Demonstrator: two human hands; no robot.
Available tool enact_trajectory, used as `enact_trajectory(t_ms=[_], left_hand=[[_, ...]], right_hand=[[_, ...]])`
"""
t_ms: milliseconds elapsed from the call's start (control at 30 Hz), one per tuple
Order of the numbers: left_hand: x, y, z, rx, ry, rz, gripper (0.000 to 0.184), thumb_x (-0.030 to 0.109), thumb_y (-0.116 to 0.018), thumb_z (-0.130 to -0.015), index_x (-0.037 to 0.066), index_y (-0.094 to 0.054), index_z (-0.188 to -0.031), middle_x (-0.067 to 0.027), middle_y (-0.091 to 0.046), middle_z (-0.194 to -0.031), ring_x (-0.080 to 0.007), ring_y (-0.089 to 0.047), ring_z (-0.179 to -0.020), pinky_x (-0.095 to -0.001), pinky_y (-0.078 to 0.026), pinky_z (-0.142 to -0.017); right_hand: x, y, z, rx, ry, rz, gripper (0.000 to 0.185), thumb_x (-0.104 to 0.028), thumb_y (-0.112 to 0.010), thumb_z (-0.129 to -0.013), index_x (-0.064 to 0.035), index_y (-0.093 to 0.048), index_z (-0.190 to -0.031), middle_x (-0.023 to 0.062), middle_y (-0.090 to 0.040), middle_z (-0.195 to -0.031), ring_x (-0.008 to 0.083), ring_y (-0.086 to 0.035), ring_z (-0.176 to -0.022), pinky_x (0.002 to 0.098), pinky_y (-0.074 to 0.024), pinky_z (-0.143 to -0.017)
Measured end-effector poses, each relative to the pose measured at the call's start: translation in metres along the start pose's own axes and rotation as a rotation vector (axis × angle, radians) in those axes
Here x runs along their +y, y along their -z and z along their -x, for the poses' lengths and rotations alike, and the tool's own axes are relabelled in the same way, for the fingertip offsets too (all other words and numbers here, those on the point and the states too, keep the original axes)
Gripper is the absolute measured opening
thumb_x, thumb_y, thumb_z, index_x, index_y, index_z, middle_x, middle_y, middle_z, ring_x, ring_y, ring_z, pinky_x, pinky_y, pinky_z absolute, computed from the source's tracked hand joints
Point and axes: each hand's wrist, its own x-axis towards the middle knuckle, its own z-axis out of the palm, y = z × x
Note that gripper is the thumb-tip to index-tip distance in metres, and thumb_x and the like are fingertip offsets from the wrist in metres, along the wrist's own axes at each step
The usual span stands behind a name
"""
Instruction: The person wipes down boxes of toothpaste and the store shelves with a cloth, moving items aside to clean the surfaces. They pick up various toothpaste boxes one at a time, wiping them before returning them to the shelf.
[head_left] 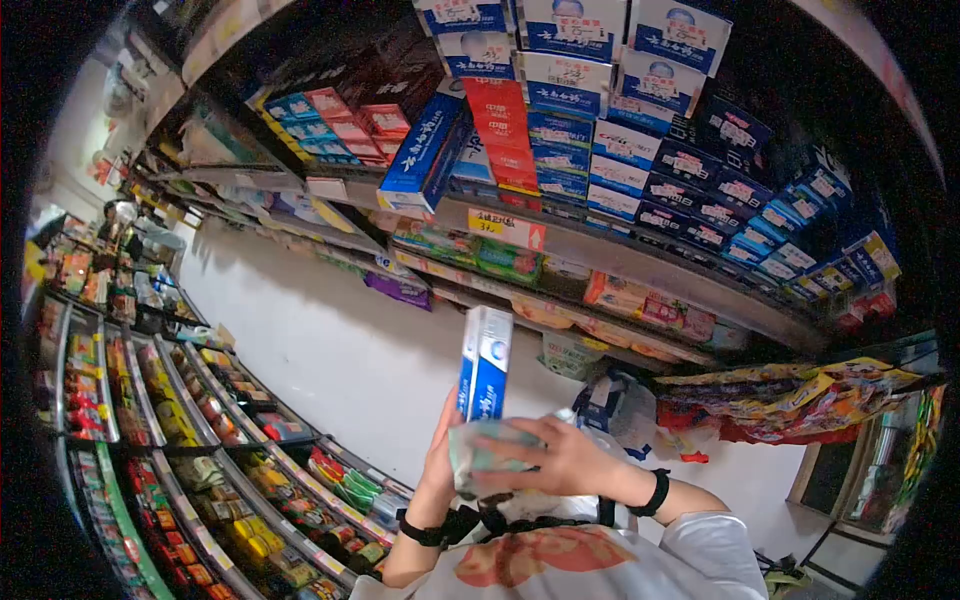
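White floor is lying open beyond the left hand, whose fingers are clamping a long blue-and-white cardboard box, pointing lengthwise toward a grey shelf edge; right-hand fingers are clutching pale-green cloth.

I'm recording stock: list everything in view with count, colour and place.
Upper boxes: many, mostly blue, white, red, upper shelf
Lower packets: many, mixed colours, below that shelf
Bright packets: several, multicoloured, right
Rack goods: many, mixed, left
Plastic bag: one, whitish and blue, right
Held box: one, blue-white, centre
Cloth, apparently: one, pale green, against box
Shirt: one, white, reddish print, bottom
Wristbands: two, black, wrists
Left hand: one, on box
Right hand: one, on cloth
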Motion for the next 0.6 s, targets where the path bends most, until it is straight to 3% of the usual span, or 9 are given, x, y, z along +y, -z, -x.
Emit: enact_trajectory(t_ms=[33,100,167,200,300,367,467,533,600], left_hand=[[0.0,0.001,0.003,-0.008,0.039,-0.037,0.057,0.034,-0.045,-0.099,0.007,-0.027,-0.147,-0.0105,-0.052,-0.132,-0.0234,-0.055,-0.117,-0.0388,-0.049,-0.095],[-0.004,0.012,0.006,-0.023,0.102,0.013,0.066,0.034,-0.051,-0.097,0.005,-0.022,-0.149,-0.0115,-0.048,-0.137,-0.0229,-0.053,-0.119,-0.038,-0.047,-0.098],[0.016,-0.004,0.015,-0.165,0.133,0.062,0.059,0.02,-0.042,-0.101,0.005,-0.016,-0.151,-0.0117,-0.033,-0.15,-0.0218,-0.039,-0.134,-0.0354,-0.033,-0.11],[0.013,-0.007,0.015,-0.121,0.09,0.027,0.071,0.036,-0.051,-0.097,0.003,-0.018,-0.15,-0.0115,-0.04,-0.145,-0.0217,-0.049,-0.125,-0.0371,-0.041,-0.104],[0.009,-0.001,0.012,-0.128,0.109,0.147,0.063,0.023,-0.045,-0.1,0.008,-0.014,-0.152,-0.0128,-0.033,-0.15,-0.0239,-0.039,-0.134,-0.0357,-0.034,-0.11],[0.01,0.009,0.011,-0.105,0.116,0.181,0.063,0.025,-0.046,-0.099,0.009,-0.014,-0.152,-0.0132,-0.036,-0.147,-0.0247,-0.041,-0.132,-0.0369,-0.036,-0.108],[0.016,0.019,0.011,-0.096,0.104,0.222,0.064,0.028,-0.047,-0.099,0.012,-0.015,-0.152,-0.0135,-0.042,-0.142,-0.0257,-0.048,-0.125,-0.0385,-0.042,-0.103],[0.019,0.027,0.01,-0.124,0.094,0.191,0.065,0.03,-0.047,-0.098,0.013,-0.016,-0.152,-0.0134,-0.045,-0.139,-0.026,-0.053,-0.12,-0.0389,-0.046,-0.099],[0.012,0.039,0.006,-0.157,0.299,0.179,0.067,0.032,-0.047,-0.098,0.012,-0.013,-0.152,-0.0132,-0.047,-0.137,-0.0257,-0.06,-0.109,-0.0383,-0.052,-0.089]], right_hand=[[0.009,-0.006,0.004,0.007,0.001,0.001,0.06,-0.021,-0.067,-0.067,-0.0383,-0.061,-0.124,-0.003,-0.049,-0.141,0.0271,-0.049,-0.116,0.0406,-0.0477,-0.089],[0.028,-0.022,0.012,0.148,-0.431,-0.201,0.063,-0.015,-0.067,-0.068,-0.0321,-0.058,-0.128,0.0029,-0.045,-0.144,0.0343,-0.048,-0.116,0.0443,-0.0475,-0.09],[0.046,0.003,-0.009,0.252,-0.36,0.159,0.069,-0.01,-0.069,-0.063,-0.0284,-0.058,-0.128,0.0048,-0.046,-0.142,0.0359,-0.049,-0.112,0.0442,-0.0472,-0.091],[0.05,0.007,-0.014,0.342,-0.436,0.134,0.07,-0.006,-0.067,-0.062,-0.028,-0.059,-0.128,0.0044,-0.047,-0.141,0.0353,-0.05,-0.109,0.0438,-0.0471,-0.091],[0.042,-0.003,-0.022,0.346,-0.489,0.163,0.072,-0.005,-0.065,-0.063,-0.0299,-0.056,-0.131,0.0033,-0.046,-0.142,0.035,-0.049,-0.109,0.0434,-0.0469,-0.092],[0.032,-0.019,-0.019,0.312,-0.435,0.187,0.071,-0.009,-0.065,-0.067,-0.0316,-0.053,-0.134,0.0011,-0.044,-0.144,0.0335,-0.049,-0.112,0.0438,-0.0469,-0.091],[0.014,-0.029,-0.019,0.269,-0.128,0.042,0.064,-0.017,-0.064,-0.071,-0.0341,-0.053,-0.132,-0.0012,-0.041,-0.146,0.0307,-0.049,-0.113,0.0427,-0.0474,-0.089],[0.004,-0.021,-0.023,0.178,0.011,0.225,0.058,-0.024,-0.062,-0.075,-0.0395,-0.054,-0.13,-0.003,-0.039,-0.148,0.0281,-0.051,-0.112,0.041,-0.0482,-0.087],[0.014,-0.01,-0.022,0.224,-0.123,0.103,0.057,-0.023,-0.061,-0.075,-0.0402,-0.055,-0.13,-0.0027,-0.04,-0.147,0.0278,-0.051,-0.112,0.0401,-0.0479,-0.087]])
